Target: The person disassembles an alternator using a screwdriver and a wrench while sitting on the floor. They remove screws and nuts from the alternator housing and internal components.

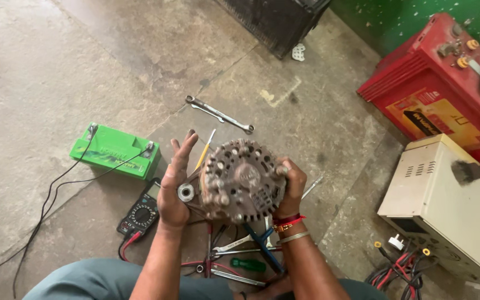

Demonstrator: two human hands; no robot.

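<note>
I hold a grimy round metal alternator (241, 180) above the concrete floor, its vented end facing up at me. My right hand (291, 189) grips its right rim, fingers curled over the edge; red thread and a metal bangle circle that wrist. My left hand (174, 180) presses its palm against the alternator's left side by a mounting lug, with the fingers spread and pointing upward.
A small green battery (114, 151) with black leads lies left, a multimeter (140, 211) beside it. A long spanner (219, 114) lies beyond. Wrenches and a green-handled screwdriver (248, 265) sit under my hands. A red battery (437, 83) and a cream metal box (445, 205) stand right.
</note>
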